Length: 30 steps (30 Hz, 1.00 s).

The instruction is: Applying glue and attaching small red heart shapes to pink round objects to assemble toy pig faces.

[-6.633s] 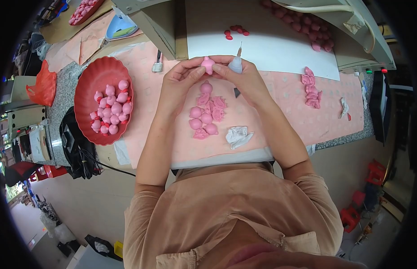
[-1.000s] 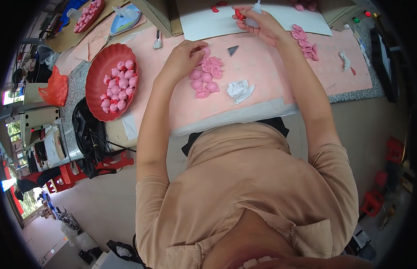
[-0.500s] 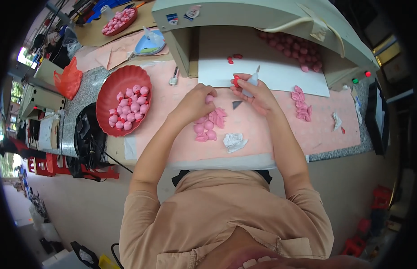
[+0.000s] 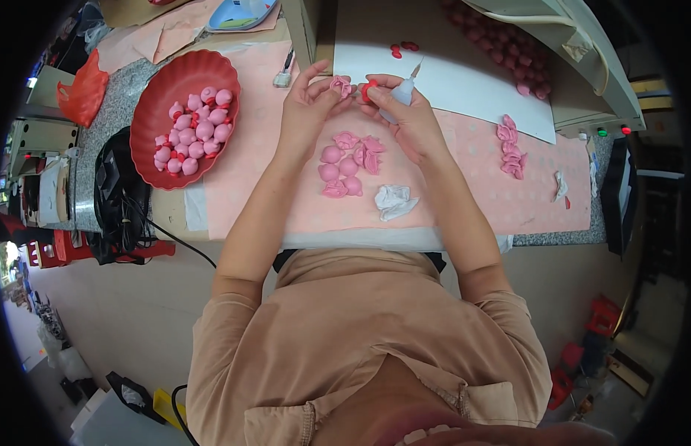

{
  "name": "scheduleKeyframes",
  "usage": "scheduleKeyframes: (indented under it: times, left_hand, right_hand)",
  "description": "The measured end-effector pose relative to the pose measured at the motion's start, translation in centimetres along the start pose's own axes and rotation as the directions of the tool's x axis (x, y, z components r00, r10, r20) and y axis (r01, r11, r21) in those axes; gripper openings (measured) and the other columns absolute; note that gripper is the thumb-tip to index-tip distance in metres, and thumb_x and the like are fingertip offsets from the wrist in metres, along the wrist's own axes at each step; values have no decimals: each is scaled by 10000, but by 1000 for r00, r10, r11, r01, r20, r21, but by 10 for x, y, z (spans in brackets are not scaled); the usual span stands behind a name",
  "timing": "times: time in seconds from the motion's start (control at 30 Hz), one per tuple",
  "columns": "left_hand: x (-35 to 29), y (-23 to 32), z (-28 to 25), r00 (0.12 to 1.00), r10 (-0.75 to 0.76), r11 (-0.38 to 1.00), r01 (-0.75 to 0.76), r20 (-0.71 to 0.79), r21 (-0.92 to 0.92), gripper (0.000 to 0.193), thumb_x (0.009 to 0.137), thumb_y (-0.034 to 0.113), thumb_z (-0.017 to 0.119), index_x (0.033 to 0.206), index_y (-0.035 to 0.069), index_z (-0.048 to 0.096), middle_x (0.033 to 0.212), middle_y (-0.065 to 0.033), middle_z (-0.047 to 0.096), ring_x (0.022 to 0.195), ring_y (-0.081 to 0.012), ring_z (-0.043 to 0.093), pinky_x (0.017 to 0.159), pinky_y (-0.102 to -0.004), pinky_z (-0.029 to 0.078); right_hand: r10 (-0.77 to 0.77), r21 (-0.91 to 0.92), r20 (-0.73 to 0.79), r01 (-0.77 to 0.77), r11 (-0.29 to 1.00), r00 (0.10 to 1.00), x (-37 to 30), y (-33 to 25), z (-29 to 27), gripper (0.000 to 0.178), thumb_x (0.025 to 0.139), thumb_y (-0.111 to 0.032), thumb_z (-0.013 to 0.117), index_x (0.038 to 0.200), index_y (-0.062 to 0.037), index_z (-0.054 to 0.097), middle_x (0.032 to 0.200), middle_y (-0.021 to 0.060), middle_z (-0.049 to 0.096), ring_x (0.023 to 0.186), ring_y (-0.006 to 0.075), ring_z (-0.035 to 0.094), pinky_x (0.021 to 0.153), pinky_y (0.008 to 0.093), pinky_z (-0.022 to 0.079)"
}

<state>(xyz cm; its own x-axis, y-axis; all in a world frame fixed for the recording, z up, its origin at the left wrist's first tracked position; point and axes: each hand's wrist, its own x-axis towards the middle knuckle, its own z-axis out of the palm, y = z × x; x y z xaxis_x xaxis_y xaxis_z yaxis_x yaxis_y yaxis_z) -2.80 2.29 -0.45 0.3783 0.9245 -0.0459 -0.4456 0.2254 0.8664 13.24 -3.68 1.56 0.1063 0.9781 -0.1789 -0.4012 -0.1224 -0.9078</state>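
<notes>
— What are your hands doing?

— My left hand (image 4: 304, 104) is pinching a small pink piece (image 4: 340, 85) between narrowed fingertips. My right hand (image 4: 408, 119) is closing around a little glue bottle (image 4: 402, 93) and touching a red bit (image 4: 368, 90).

— And the desk?

— The desk (image 4: 464, 201) is wearing a pink cloth; more pink pieces (image 4: 349, 163) are lying just below my hands, a red bowl (image 4: 156, 111) sitting to the left.

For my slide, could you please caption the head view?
Left hand holds pink piece; right hand holds glue bottle.
</notes>
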Motion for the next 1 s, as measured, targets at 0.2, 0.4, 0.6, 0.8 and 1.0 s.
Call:
scheduleKeyframes:
  times: [0.2, 0.4, 0.6, 0.8, 1.0]
  left_hand:
    - [-5, -10, -1, 968, 248, 892, -217, -30, 398, 291, 902, 38, 566, 1184, -24, 525, 1069, -123, 612, 927, -158, 655, 769, -246, 527]
    - [-8, -15, 3, 982, 180, 913, -142, -63, 383, 186, 898, 111, 611, 1015, -19, 547, 918, -116, 666, 841, -153, 678, 705, -253, 533]
    - [-9, -6, 5, 964, 266, 765, -214, 5, 608, 231, 910, 181, 611, 989, -23, 541, 821, -127, 674, 731, -163, 667, 635, -280, 519]
    - [-13, -7, 0, 951, 279, 641, -286, 131, 712, 217, 941, 191, 561, 977, -19, 523, 760, -146, 661, 668, -200, 662, 590, -301, 507]
    - [-14, -9, -4, 918, 344, 595, -377, 198, 710, 215, 942, 186, 554, 954, -26, 514, 736, -155, 651, 662, -242, 667, 575, -332, 516]
  right_hand:
    - [-101, -84, -36, 98, 992, 994, 3, 13, 15, 320, 868, -126, 676, 1130, 22, 570, 986, 90, 648, 854, 152, 641, 793, 264, 537]
    - [-159, -121, -58, 151, 981, 986, 6, 20, 16, 289, 873, -91, 660, 1123, 21, 567, 994, 101, 645, 874, 153, 642, 792, 265, 541]
    - [-175, -122, -90, 163, 979, 980, 10, 23, 8, 266, 888, -71, 630, 1121, 36, 556, 1008, 114, 641, 889, 169, 644, 796, 271, 545]
    - [-53, -169, -42, 45, 985, 998, 6, 17, 10, 302, 902, -96, 616, 1156, 56, 555, 1065, 124, 638, 926, 177, 646, 835, 272, 537]
    - [-1, -181, -36, -5, 984, 999, 1, 12, 13, 300, 920, -117, 595, 1161, 60, 568, 1046, 126, 648, 923, 166, 645, 855, 279, 532]
